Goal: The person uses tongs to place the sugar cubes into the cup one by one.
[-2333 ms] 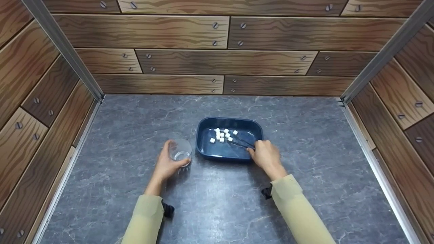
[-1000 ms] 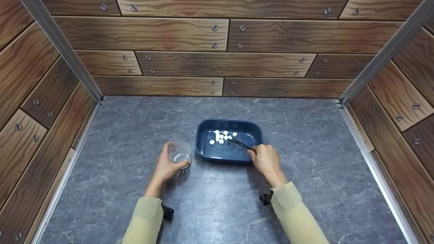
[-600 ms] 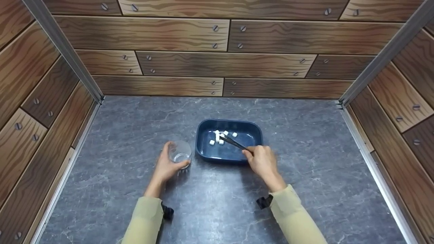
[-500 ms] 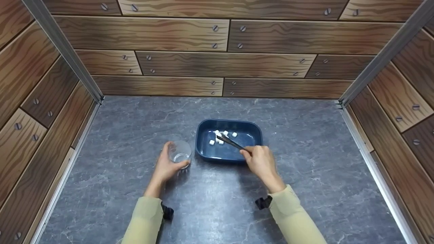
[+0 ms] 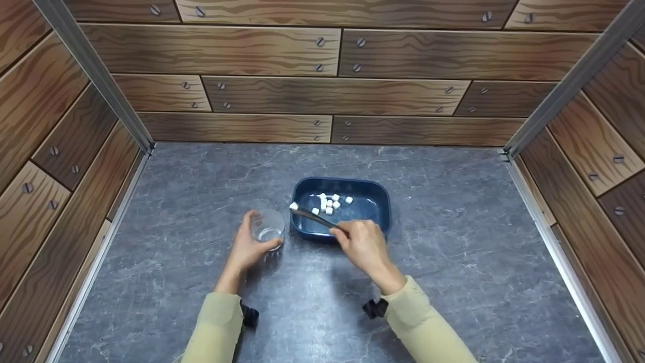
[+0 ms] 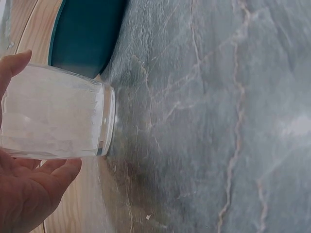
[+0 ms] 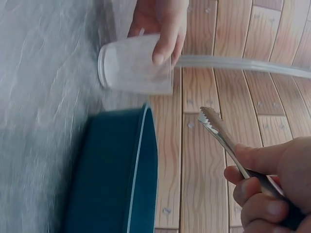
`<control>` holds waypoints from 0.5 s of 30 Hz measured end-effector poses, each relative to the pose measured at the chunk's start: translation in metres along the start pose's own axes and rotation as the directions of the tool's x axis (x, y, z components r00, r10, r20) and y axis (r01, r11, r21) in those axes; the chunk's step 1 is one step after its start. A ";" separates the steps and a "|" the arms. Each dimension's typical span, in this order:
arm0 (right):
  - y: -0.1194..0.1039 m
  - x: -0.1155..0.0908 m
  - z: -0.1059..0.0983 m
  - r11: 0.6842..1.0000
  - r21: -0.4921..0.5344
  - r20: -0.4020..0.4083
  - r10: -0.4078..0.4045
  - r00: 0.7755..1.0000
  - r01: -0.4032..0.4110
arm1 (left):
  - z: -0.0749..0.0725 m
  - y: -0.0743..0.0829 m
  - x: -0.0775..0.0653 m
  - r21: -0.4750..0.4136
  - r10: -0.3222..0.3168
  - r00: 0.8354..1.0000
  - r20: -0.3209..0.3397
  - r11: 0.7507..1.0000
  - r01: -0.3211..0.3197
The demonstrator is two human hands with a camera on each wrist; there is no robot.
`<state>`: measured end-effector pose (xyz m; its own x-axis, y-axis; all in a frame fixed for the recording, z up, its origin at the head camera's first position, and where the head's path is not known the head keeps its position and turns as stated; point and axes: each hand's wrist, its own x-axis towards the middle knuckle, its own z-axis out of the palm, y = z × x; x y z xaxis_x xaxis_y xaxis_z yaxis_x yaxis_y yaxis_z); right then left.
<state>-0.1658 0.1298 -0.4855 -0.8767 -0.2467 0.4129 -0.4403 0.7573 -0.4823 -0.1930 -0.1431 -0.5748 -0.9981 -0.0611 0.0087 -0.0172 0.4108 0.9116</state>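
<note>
My left hand [image 5: 249, 247] holds a clear drinking glass [image 5: 269, 221], thumb and fingers around its sides. The glass stands upright on the grey surface, and no cube shows inside it. In my right hand [image 5: 364, 244] is a pair of metal tongs [image 5: 315, 218], squeezed together. A single white cube [image 5: 294, 206] sits at their tips, above the left rim of the blue dish [image 5: 365, 214]. The right wrist view shows the serrated tong tips [image 7: 211, 119] with a bit of white between them. Several more white cubes [image 5: 329, 203] lie clustered inside the dish.
A grey marbled tabletop [image 5: 201, 176] carries everything. Wood-plank patterned walls [image 5: 272, 93] close it in at the back and both sides, with metal strips [image 5: 544, 75] at the corners. The dish stands just right of the glass.
The tongs have closed on one cube among the others, lifted it and carried it left to the dish's left rim. My left hand and the glass have stayed in place.
</note>
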 end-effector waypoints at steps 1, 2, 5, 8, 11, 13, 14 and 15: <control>-0.002 0.000 0.002 1.000 -0.002 0.001 -0.010 1.000 0.010 | 0.000 0.000 0.000 -0.001 0.002 1.000 0.000 1.000 -0.002; -0.004 0.001 0.003 1.000 -0.009 0.003 -0.020 1.000 0.020 | 0.000 0.000 0.000 -0.004 0.005 1.000 0.000 1.000 -0.005; -0.010 0.002 0.008 0.998 -0.022 0.012 -0.050 0.999 0.050 | 0.000 0.000 -0.001 -0.018 0.014 1.000 -0.001 1.000 -0.014; -0.013 0.004 0.012 0.997 -0.025 0.018 -0.077 0.997 0.078 | 0.001 0.000 0.000 -0.033 0.024 1.000 -0.002 0.999 -0.024; -0.015 0.004 0.016 0.994 -0.022 0.024 -0.102 0.995 0.102 | 0.001 0.000 -0.001 -0.033 0.028 1.000 -0.001 0.999 -0.028; -0.016 0.004 0.018 0.994 -0.011 0.037 -0.108 0.994 0.108 | 0.001 0.000 -0.001 -0.034 0.026 1.000 0.002 0.999 -0.026; -0.016 0.004 0.019 0.994 -0.007 0.047 -0.108 0.993 0.108 | 0.001 0.000 -0.001 -0.033 0.025 1.000 0.002 0.999 -0.025; -0.016 0.004 0.020 0.994 -0.004 0.058 -0.105 0.993 0.106 | 0.001 0.000 -0.001 -0.033 0.022 1.000 0.002 0.999 -0.022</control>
<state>-0.1655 0.1044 -0.4916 -0.8353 -0.3598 0.4157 -0.5297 0.7292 -0.4332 -0.1921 -0.1421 -0.5749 -0.9983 -0.0503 0.0282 0.0069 0.3819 0.9242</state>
